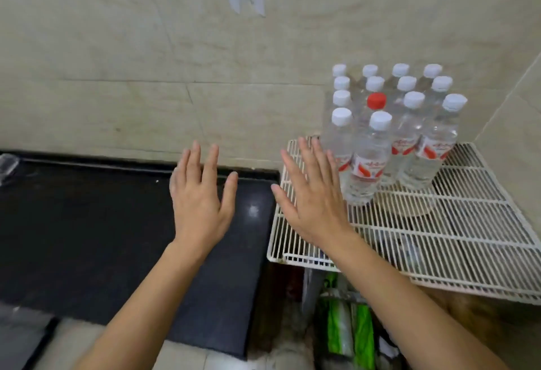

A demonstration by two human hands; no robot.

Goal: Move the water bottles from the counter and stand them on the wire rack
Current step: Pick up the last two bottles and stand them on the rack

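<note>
Head cam only, so here's what it catches. Stuff under the wire rack [409, 240] is hard to read: some green-and-white packaging [348, 331] pokes out below its front edge, mostly hidden by the grid and my right forearm. There's also a pale round thing under the rack, just in front of the bottles, that I can't identify through the wires. A clear object [7, 164] at the far left of the counter [87, 223] is cut off by the frame. The back rows of water bottles [389, 123] hide each other, so for those I mostly see caps.

The bottles all stand upright on the rack's back part, against the tiled wall [205, 62], long axes vertical, caps up, packed in tight rows touching each other. They're clear plastic with white caps and red-and-white labels; one in the middle has a red cap [376, 100].

My left hand [199, 202] hovers flat over the dark counter just left of the rack, grip open, fingers spread, holding nothing. My right hand [313, 197] is over the rack's left edge, just beside the nearest bottle, also flat and empty, fingers pointing toward the wall.
</note>
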